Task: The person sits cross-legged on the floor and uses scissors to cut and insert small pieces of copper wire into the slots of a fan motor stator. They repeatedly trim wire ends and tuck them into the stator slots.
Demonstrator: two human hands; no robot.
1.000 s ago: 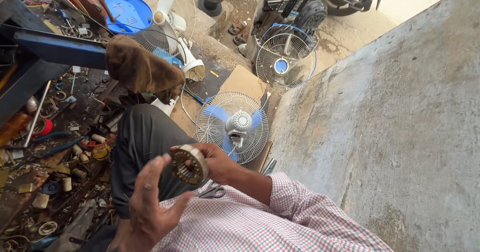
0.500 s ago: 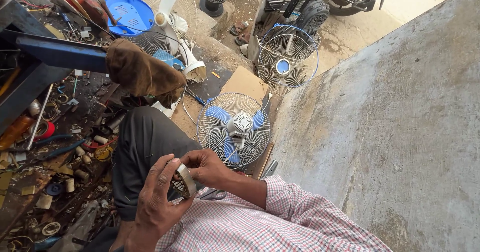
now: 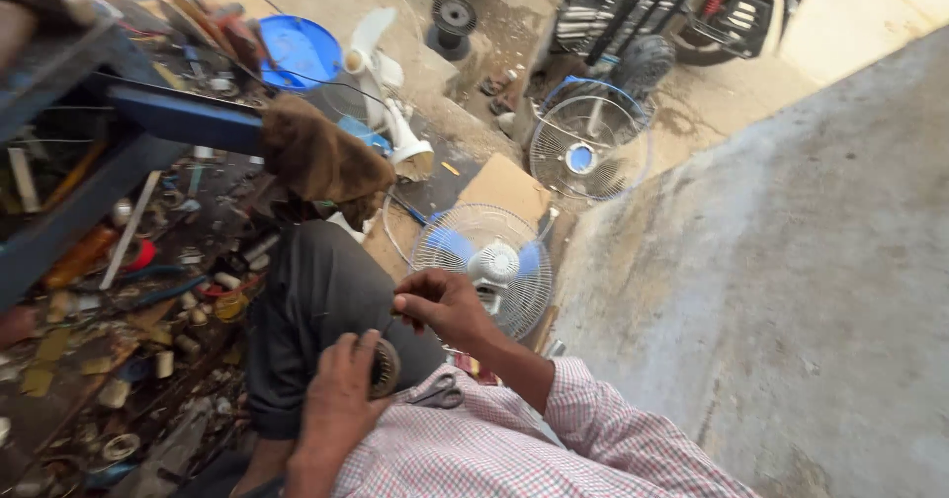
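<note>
Motor coil [image 3: 384, 368] sits in my lap, left hand [image 3: 336, 404] wrapped round it. Right hand [image 3: 442, 303] just above, fingers pinched together, can't tell on what. Scissors [image 3: 435, 393] beside coil, fan [image 3: 482, 267] ahead.

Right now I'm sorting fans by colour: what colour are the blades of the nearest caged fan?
Blue, behind the fan's white wire guard; head view.

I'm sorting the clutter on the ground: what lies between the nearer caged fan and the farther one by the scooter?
In the head view, a flat piece of brown cardboard lies between the nearer fan and the farther fan.
</note>
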